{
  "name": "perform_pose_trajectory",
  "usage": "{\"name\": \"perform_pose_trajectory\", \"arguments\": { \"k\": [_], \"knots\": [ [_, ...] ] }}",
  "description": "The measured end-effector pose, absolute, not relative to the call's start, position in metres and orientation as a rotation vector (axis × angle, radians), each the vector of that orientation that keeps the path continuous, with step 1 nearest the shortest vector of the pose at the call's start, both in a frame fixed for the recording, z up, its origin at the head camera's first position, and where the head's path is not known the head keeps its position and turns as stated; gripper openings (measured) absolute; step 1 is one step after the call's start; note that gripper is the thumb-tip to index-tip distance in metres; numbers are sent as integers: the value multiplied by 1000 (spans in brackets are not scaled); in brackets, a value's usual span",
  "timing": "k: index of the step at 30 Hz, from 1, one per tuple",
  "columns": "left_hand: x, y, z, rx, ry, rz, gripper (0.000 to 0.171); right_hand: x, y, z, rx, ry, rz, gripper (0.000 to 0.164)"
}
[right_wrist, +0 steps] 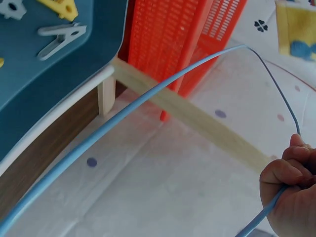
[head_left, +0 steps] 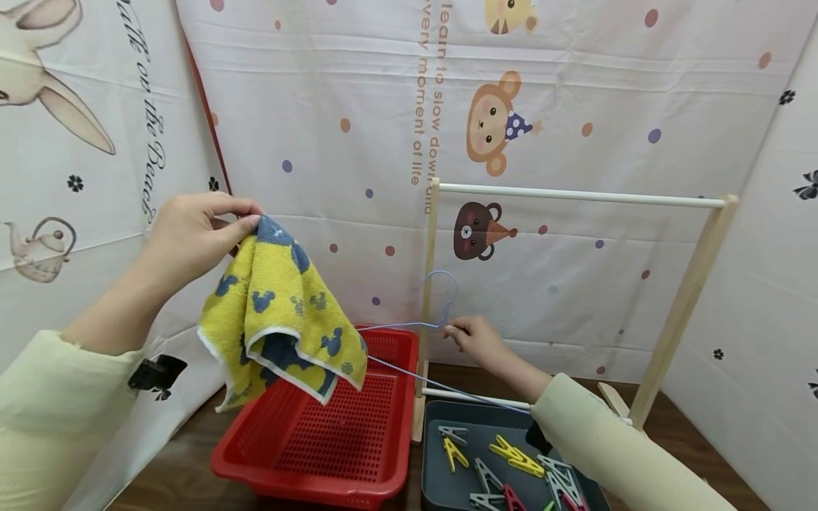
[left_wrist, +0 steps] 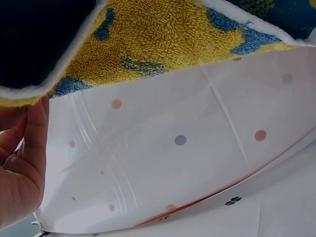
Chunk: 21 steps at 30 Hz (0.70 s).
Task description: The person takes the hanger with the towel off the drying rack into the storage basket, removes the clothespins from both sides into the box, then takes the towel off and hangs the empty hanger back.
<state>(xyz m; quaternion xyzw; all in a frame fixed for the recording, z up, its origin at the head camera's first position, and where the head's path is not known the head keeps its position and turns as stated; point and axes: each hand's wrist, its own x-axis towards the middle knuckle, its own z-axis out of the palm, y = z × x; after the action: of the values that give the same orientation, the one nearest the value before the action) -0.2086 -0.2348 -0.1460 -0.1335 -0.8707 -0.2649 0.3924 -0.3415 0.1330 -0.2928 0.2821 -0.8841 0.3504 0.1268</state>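
Note:
A yellow towel (head_left: 287,305) with blue mouse-head shapes and a white edge hangs in folds from my left hand (head_left: 194,231). Thumb and fingers pinch it by its blue upper corner, above the red basket. My right hand (head_left: 476,344) grips a thin blue wire hanger (head_left: 409,369) near the base of its hook. The hanger lies sideways, its far end hidden behind the towel and its lower bar passing over the dark tray. In the right wrist view, curled fingers wrap the hanger wire (right_wrist: 148,94). The left wrist view shows the towel (left_wrist: 148,34) close up.
A red plastic basket (head_left: 220,461) stands in the middle front. Beside it, a dark grey tray (head_left: 431,454) holds several clothes pegs (head_left: 517,454). Behind stands a wooden rack with a white top rail (head_left: 575,195). Printed cloth (head_left: 358,71) surrounds the table.

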Motion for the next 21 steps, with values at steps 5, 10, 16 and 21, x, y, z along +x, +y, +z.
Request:
{"name": "perform_pose_trajectory", "arguments": {
  "k": [5,10,16,21],
  "knots": [
    [-211,-236,-153,-374,-2238,-712,21,-335,152,-287,828,-2550,1021,25],
    [-217,-235,-168,-419,-2258,-738,21,-326,167,-279,786,-2569,1043,26],
    [-229,-235,-186,-425,-2294,-760,21,-318,183,-269,700,-2623,1072,28],
    [-240,-236,-198,-421,-2322,-740,19,-314,195,-266,695,-2611,1092,29]
  ]
}}
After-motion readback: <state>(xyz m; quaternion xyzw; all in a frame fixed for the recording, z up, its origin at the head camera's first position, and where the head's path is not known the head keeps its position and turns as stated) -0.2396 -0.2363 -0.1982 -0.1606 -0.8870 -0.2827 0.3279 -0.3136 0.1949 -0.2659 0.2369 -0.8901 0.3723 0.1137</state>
